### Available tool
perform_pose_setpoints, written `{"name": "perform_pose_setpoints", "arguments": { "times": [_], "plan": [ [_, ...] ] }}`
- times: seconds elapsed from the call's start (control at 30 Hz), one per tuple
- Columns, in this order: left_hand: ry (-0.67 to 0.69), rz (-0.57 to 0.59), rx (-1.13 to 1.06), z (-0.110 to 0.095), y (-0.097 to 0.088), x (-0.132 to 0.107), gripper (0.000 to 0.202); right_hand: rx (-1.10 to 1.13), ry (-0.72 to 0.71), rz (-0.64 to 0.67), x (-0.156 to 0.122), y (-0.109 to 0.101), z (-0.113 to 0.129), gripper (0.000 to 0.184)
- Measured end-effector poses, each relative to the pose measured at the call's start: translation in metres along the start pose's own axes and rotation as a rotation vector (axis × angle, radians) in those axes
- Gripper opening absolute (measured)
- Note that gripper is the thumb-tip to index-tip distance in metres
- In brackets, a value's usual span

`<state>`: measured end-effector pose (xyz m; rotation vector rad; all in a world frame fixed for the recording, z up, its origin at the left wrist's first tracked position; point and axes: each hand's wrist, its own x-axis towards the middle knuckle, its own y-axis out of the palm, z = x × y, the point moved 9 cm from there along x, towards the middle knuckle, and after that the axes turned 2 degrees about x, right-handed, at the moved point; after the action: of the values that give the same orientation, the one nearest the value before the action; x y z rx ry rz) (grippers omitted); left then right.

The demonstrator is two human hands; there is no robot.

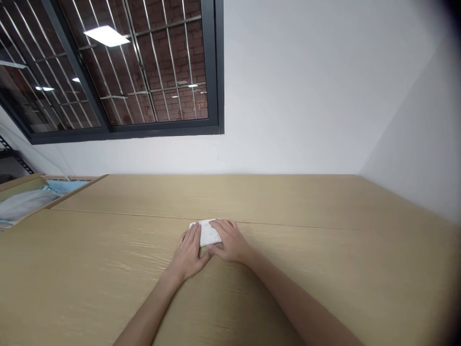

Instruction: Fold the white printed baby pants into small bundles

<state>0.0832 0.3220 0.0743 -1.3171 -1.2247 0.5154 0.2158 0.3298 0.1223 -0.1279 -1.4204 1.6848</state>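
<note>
A small folded white cloth (207,233) lies flat on the light wooden table (324,250), near its middle. My left hand (189,253) rests palm down on the cloth's left edge, fingers together and stretched forward. My right hand (230,242) lies flat over the cloth's right side, fingers pointing left across it. Both hands press on the cloth; neither has lifted it. Much of the cloth is hidden under my hands.
A wooden box (54,194) at the far left holds pale grey and light blue fabric (25,202). A white wall runs behind the table and along its right side. A dark-framed barred window (118,72) is above left.
</note>
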Motion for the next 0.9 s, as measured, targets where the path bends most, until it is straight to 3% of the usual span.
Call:
{"name": "perform_pose_setpoints", "arguments": {
  "times": [0.1, 0.2, 0.37, 0.53, 0.63, 0.73, 0.9],
  "plan": [
    [-0.027, 0.027, -0.058, 0.004, 0.0, 0.004, 0.086, 0.067, 0.018, 0.021, 0.0, 0.001, -0.012, 0.068],
    [-0.042, -0.005, -0.116, 0.006, -0.004, 0.005, 0.074, 0.103, 0.018, 0.028, -0.001, 0.006, -0.025, 0.068],
    [-0.031, -0.093, -0.175, 0.007, -0.012, 0.006, 0.051, 0.109, 0.046, -0.02, 0.0, 0.009, -0.04, 0.045],
    [-0.046, -0.186, -0.238, -0.003, -0.041, 0.005, 0.034, 0.301, 0.074, -0.079, 0.01, -0.017, -0.036, 0.028],
    [-0.133, -0.165, -0.431, -0.009, -0.055, 0.005, 0.036, 0.564, 0.181, -0.061, 0.017, -0.032, -0.038, 0.029],
    [-0.311, -0.054, -0.789, -0.009, -0.045, 0.003, 0.049, 0.758, 0.351, -0.048, 0.019, -0.035, -0.045, 0.045],
    [-0.405, 0.042, -0.904, -0.008, -0.022, -0.005, 0.057, 0.666, 0.655, -0.006, 0.007, -0.021, -0.068, 0.059]
  ]
}}
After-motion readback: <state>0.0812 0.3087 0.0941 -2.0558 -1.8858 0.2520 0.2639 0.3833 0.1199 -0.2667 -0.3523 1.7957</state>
